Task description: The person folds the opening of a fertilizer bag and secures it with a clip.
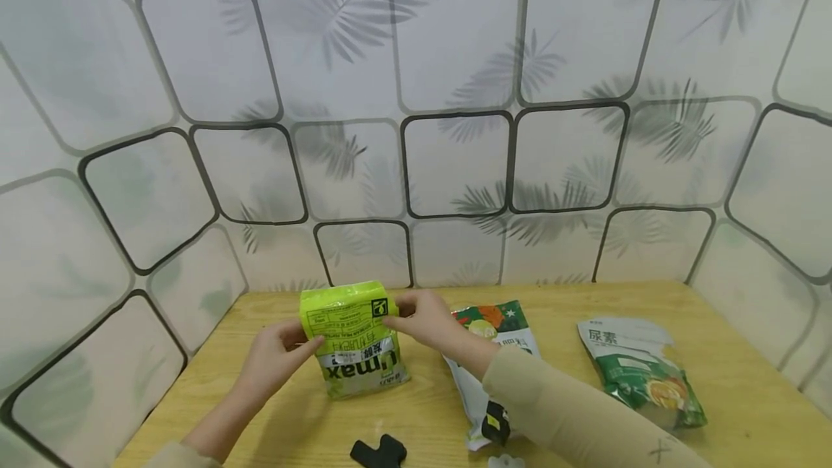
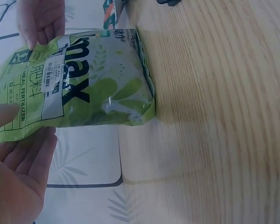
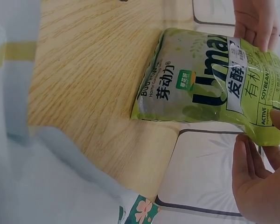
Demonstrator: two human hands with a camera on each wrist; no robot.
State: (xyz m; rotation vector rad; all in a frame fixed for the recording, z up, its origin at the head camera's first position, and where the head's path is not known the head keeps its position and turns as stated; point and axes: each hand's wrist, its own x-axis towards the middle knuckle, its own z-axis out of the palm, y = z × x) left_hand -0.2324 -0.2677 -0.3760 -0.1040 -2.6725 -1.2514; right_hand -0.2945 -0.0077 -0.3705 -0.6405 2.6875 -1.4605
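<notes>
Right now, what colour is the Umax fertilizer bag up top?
The Umax fertilizer bag is bright yellow-green there, clearest in the head view.

Tabletop [image 1: 555, 327]: pale wood grain. Right: white-and-green pouch [image 1: 640, 374], fruit print, lying flat. Centre-right: second pouch [image 1: 497, 318], partly hidden; black-and-yellow item [image 1: 496, 422] at its near end. Front: angular black piece [image 1: 380, 451]. Behind: leaf-patterned wall [image 1: 455, 165], rounded-square outlines.

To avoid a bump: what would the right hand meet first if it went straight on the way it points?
The lime-green bag, which the right hand pinches at one side; across it, roughly in line, is the left hand, though depth is hard to judge.
</notes>
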